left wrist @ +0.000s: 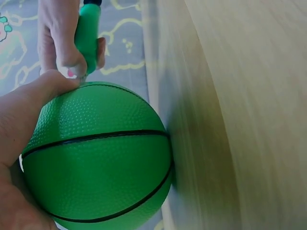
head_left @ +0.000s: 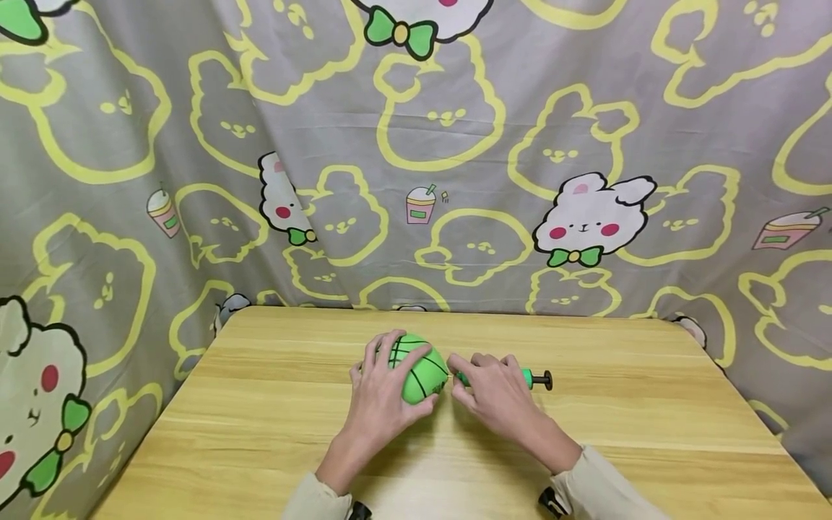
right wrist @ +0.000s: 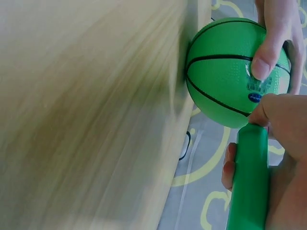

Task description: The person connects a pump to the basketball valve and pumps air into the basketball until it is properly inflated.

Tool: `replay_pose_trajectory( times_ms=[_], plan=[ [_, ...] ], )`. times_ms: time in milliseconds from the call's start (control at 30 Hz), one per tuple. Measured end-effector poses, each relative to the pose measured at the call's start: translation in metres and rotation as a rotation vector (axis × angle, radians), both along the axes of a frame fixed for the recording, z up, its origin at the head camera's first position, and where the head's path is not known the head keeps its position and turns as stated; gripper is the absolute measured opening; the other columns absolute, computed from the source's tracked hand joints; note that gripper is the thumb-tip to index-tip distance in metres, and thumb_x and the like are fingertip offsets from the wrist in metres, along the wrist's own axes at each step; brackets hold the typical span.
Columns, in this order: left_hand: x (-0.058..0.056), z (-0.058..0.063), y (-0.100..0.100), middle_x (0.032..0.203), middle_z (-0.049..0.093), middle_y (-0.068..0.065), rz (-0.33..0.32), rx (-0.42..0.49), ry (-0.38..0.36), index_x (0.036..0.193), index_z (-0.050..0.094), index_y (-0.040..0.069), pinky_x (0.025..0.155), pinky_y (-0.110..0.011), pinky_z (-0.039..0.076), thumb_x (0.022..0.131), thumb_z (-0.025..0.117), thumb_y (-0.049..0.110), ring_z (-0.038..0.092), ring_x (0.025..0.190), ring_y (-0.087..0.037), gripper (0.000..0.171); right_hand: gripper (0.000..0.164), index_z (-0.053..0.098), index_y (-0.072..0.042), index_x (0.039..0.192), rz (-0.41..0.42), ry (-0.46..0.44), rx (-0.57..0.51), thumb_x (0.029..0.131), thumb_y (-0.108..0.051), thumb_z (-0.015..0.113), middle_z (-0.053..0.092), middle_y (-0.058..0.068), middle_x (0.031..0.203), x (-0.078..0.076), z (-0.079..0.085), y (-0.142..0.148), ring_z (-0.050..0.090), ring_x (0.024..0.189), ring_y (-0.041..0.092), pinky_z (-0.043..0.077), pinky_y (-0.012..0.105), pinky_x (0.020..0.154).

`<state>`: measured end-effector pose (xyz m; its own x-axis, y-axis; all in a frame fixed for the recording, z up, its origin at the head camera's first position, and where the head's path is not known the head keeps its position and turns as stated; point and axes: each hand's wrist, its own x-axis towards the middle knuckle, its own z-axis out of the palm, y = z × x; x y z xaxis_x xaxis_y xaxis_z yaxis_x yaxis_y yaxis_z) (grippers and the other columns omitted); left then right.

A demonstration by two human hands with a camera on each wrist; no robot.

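A green ball with black lines, like a small basketball, rests on the wooden table. My left hand grips it from the left, fingers spread over the top and thumb on the near side. To its right, my right hand holds a green hand pump by its barrel, thumb and fingers wrapped around it. The pump's black handle sticks out to the right. Its tip end points at the ball and meets its side; fingers partly hide that spot. A printed label shows on the ball.
The wooden table extends around both hands, its far edge close to a grey curtain with yellow bear outlines and white rabbits. Pale sleeves and black wrist straps are at the bottom of the head view.
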<state>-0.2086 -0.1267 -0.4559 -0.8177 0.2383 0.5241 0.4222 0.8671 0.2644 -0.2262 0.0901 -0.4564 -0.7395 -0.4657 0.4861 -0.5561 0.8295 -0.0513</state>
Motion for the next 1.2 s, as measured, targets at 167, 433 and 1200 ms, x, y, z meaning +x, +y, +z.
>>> replay_pose_trajectory(
  times_ms=[167, 433, 1200],
  plan=[
    [-0.001, 0.0, -0.001, 0.15, 0.043, -0.009, -0.009, 0.026, 0.02, 0.137, 0.061, 0.037, 0.082, -0.067, 0.047, 0.07, 0.085, 0.052, 0.037, 0.135, -0.037, 0.072, 0.006, 0.063, -0.026, 0.101, 0.045, 0.006, -0.02, 0.097, -0.024, 0.066, 0.052, -0.007, 0.074, 0.002, 0.003, -0.001, 0.051, 0.064, 0.014, 0.043, 0.045, 0.068],
    [0.001, -0.001, -0.004, 0.151, 0.043, -0.009, -0.018, 0.023, 0.018, 0.138, 0.062, 0.036, 0.083, -0.067, 0.046, 0.07, 0.087, 0.051, 0.037, 0.135, -0.037, 0.073, 0.005, 0.063, -0.028, 0.106, 0.053, -0.051, -0.024, 0.102, -0.025, 0.064, 0.05, -0.008, 0.071, 0.01, 0.003, -0.002, 0.049, 0.062, 0.014, 0.044, 0.044, 0.064],
    [-0.001, -0.001, 0.002, 0.15, 0.043, -0.008, -0.025, 0.001, 0.026, 0.137, 0.062, 0.037, 0.083, -0.068, 0.046, 0.07, 0.086, 0.053, 0.038, 0.135, -0.036, 0.073, 0.005, 0.056, -0.027, 0.1, -0.03, 0.015, -0.003, 0.103, -0.03, 0.058, 0.041, -0.006, 0.066, 0.011, -0.004, 0.002, 0.043, 0.057, 0.015, 0.039, 0.045, 0.063]
  ],
)
